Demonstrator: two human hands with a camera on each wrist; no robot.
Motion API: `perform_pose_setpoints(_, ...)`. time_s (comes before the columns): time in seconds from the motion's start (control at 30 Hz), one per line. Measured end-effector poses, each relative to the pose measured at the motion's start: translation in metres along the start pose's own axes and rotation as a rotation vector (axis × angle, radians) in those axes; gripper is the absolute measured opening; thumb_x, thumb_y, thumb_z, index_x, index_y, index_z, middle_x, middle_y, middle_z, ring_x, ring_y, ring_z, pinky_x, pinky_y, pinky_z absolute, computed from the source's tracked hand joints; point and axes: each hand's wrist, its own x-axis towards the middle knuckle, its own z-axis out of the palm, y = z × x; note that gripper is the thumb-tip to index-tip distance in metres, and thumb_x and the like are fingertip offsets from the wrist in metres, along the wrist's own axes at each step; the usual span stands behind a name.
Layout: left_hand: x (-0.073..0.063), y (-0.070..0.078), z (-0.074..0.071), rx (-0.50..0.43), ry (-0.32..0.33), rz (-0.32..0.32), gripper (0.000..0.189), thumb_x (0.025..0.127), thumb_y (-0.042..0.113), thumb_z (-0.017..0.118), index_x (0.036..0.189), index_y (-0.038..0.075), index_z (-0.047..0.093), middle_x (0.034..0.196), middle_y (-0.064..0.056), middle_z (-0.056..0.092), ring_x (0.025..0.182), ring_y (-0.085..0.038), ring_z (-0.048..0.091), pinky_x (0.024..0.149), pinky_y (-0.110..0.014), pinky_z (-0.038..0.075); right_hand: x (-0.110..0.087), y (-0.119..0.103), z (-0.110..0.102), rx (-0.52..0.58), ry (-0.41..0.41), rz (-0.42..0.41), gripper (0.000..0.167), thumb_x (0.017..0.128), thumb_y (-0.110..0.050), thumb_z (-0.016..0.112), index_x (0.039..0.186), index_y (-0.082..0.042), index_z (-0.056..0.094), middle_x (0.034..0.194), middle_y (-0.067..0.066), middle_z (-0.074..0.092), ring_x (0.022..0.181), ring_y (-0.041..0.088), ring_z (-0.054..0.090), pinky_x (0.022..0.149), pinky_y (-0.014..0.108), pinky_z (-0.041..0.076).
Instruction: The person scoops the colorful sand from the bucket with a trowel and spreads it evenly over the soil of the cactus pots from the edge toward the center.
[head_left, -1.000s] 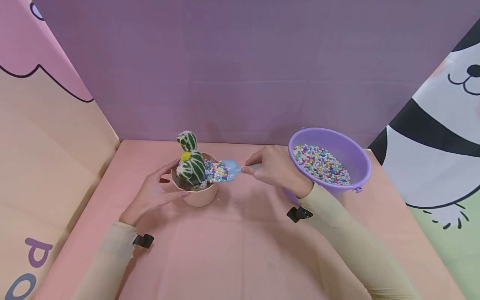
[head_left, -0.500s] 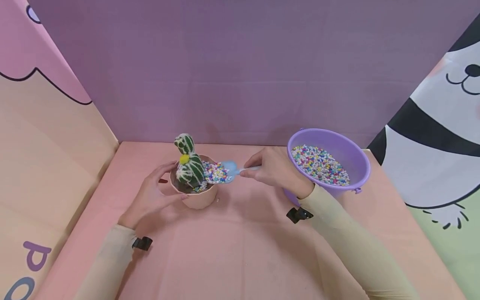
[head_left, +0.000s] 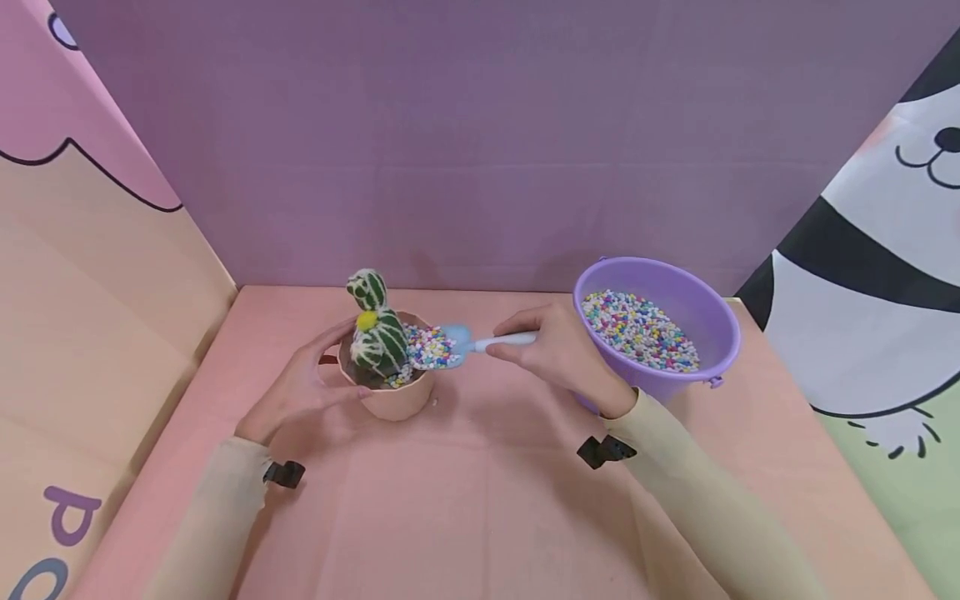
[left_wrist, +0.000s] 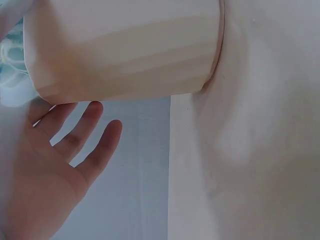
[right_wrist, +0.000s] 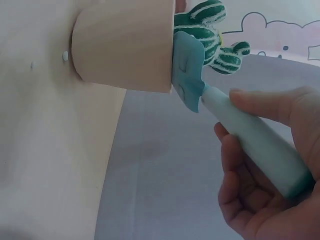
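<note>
A toy cactus (head_left: 381, 343) with a yellow flower stands in a peach flowerpot (head_left: 396, 406). My left hand (head_left: 296, 387) holds the pot at its left, thumb at the front rim and fingers round the far side; in the left wrist view they are spread along the pot wall (left_wrist: 125, 55). My right hand (head_left: 558, 346) grips the pale handle of a small blue toy shovel (right_wrist: 252, 137), thumb on top and fingers curled beneath. The shovel blade lies over the pot's right rim, loaded with colourful beads (head_left: 431, 346). Some beads lie at the cactus's base.
Right of the pot stands a purple bucket (head_left: 720, 333) partly filled with beads, close beside my right hand. A stray white bead (right_wrist: 65, 56) lies on the pink tabletop (head_left: 450, 517) near the pot. A purple wall rises behind, with printed panels at both sides.
My right hand has shifted slightly back along the handle, so more of it shows. The bead-laden blade stays at the pot's rim, and the left hand keeps its hold.
</note>
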Motion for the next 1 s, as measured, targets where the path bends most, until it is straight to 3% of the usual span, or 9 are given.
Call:
perform_pose_setpoints(0.37, -0.004, 0.004, 0.005, 0.013, 0.061, -0.027, 0.102, 0.077, 0.021, 0.096, 0.163, 0.009, 0.042, 0.166, -0.015, 0.046, 0.147, -0.037, 0.048, 0.108, -0.063, 0.050, 0.001, -0.007, -0.002, -0.021, 0.042, 0.002, 0.016, 0.081, -0.030, 0.091, 0.093, -0.019, 0.088, 0.086, -0.005, 0.082, 0.076, 0.012, 0.071, 0.064, 0.028, 0.054)
perform_pose_setpoints(0.63, -0.005, 0.004, 0.009, 0.074, 0.116, -0.022, 0.105, 0.072, 0.028, 0.100, 0.160, 0.009, 0.046, 0.159, -0.013, 0.053, 0.140, -0.032, 0.054, 0.104, -0.054, 0.053, 0.003, -0.010, -0.003, -0.036, 0.037, 0.016, 0.018, 0.081, -0.030, 0.091, 0.093, -0.018, 0.088, 0.088, -0.006, 0.083, 0.078, 0.012, 0.071, 0.064, 0.028, 0.054)
perform_pose_setpoints(0.77, -0.004, 0.004, 0.006, 0.087, 0.097, -0.010, 0.106, 0.072, 0.028, 0.099, 0.160, 0.006, 0.043, 0.159, -0.014, 0.051, 0.141, -0.033, 0.052, 0.106, -0.054, 0.052, 0.003, -0.012, -0.002, -0.057, 0.034, 0.010, 0.019, 0.080, -0.032, 0.091, 0.093, -0.019, 0.088, 0.088, -0.007, 0.083, 0.079, 0.012, 0.072, 0.066, 0.028, 0.054)
perform_pose_setpoints(1.0, 0.000, 0.005, 0.001, 0.039, 0.009, 0.030, 0.108, 0.077, 0.021, 0.096, 0.165, 0.006, 0.036, 0.166, -0.018, 0.043, 0.150, -0.039, 0.044, 0.110, -0.061, 0.051, 0.001, -0.013, -0.003, -0.052, 0.035, 0.001, 0.017, 0.080, -0.030, 0.091, 0.092, -0.019, 0.088, 0.087, -0.007, 0.083, 0.078, 0.012, 0.072, 0.065, 0.027, 0.054)
